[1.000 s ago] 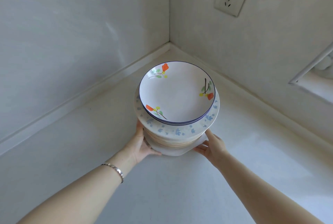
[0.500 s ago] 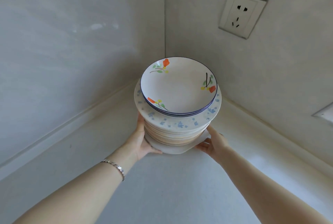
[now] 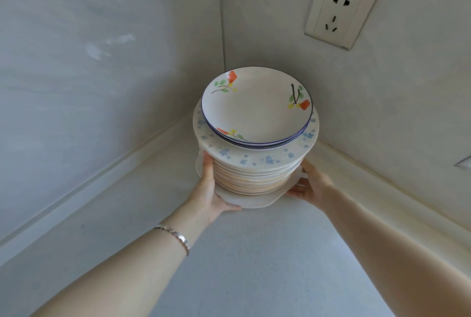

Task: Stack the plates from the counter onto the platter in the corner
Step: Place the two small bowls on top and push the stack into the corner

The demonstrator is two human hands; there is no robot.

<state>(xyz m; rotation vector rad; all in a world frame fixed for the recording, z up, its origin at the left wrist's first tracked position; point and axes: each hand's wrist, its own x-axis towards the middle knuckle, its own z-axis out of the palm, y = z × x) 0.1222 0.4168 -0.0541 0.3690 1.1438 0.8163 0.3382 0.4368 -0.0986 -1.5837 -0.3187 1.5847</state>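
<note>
1. the left hand grips the near-left rim of the platter. its thumb is curled over the top of the rim, the other fingers go under it, and one finger stands up against the side of the stack of plates.
2. the right hand holds the platter's right rim, with fingers curled beneath the edge and the thumb raised against the side of the stack.
3. the two hands are apart, one on each side of the platter, both clamped on it.
4. the platter carries the stack: many cream plates with tan edges, then a wider blue-sprigged plate, and on top a few nested blue-rimmed dishes, the uppermost painted with orange flowers.
5. the platter is over the counter, close to the corner where two walls meet behind it. whether it touches the counter cannot be told.
6. a silver bracelet circles the left wrist, nearer the camera than the platter. a wall socket is above and to the right of the platter.
</note>
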